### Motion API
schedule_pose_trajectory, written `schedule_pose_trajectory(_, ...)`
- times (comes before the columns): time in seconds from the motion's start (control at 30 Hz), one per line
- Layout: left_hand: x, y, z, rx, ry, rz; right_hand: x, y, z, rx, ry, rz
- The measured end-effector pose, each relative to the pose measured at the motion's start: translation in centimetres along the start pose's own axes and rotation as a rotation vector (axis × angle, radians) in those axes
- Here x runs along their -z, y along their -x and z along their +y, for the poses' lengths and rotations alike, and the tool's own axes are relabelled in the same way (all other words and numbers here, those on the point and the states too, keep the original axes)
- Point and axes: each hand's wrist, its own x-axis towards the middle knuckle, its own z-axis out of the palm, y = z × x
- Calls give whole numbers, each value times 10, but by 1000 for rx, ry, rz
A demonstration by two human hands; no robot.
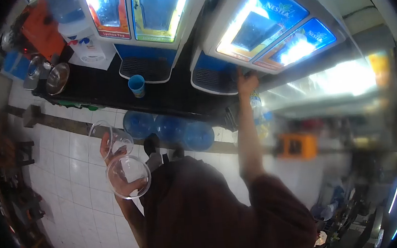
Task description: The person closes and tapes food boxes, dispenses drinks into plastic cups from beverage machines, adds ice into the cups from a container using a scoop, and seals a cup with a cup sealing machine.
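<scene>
Two clear plastic cups are in my left hand. The nearer clear cup shows its round mouth, and the farther clear cup tilts beyond my fingers. My right hand reaches up to the underside of the right drink dispenser, beside its drip tray. One finger there is stretched toward the dispenser front, and I see nothing held; the fingertips are partly lost in shadow. A small blue cup stands on the black counter, left of the right dispenser.
Another drink dispenser with lit panels stands to the left, with a drip tray below. Farther left are a water dispenser and a metal bowl. Large blue water bottles lie under the counter. An orange object is at right.
</scene>
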Motion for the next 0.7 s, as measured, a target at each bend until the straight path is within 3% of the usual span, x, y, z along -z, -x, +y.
schedule_pose_trajectory(0.1, -14, 6, 2, -3, -24, -21, -22, -3, 22, 102, 128, -45)
schedule_pose_trajectory(0.2, -25, 4, 8, -31, -76, -53, -34, -5, 24, -45, 30, -155)
schedule_pose_trajectory(0.4, -38, 0, 16, -31, -169, -133, -34, -5, 13, 49, 81, -46)
schedule_pose_trajectory(0.5, -43, -1, 19, -18, -208, -178, -25, -7, 8, -11, -107, -45)
schedule_pose_trajectory(0.6, -48, -1, 20, 29, -247, -191, -20, -10, 15, 75, -33, -111)
schedule_pose_trajectory(0.67, -49, -1, 20, 61, -280, -200, -14, -15, 11, -60, -132, -350)
schedule_pose_trajectory(0.7, -48, -1, 19, 60, -287, -215, -12, -16, 8, -59, -131, -351)
